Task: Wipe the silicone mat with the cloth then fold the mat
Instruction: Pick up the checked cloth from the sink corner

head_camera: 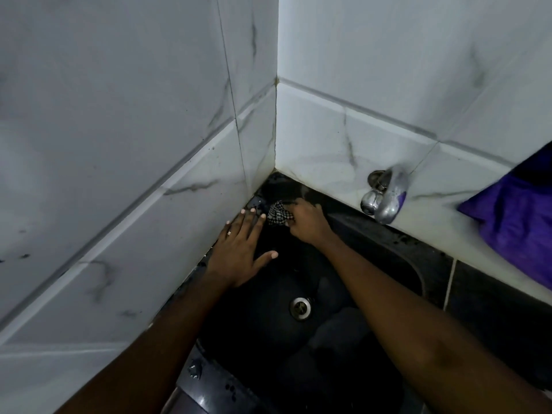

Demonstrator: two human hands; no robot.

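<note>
White veined wall tiles [119, 121] corner a black sink [265, 324]; left hand [242, 249] flat, fingers spread; at twelve o'clock right hand [307, 222] clutches checked black-and-white cloth [277, 215]

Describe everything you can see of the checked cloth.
The cloth is a small piece of black-and-white checked fabric, bunched into a crumpled wad. The right hand grips it with curled fingers and hides its right side. It sits low on the dark surface in the far corner where the two tiled walls meet, beyond the drain. The left hand lies flat just to its left; whether its fingertips touch the cloth cannot be told.
</note>
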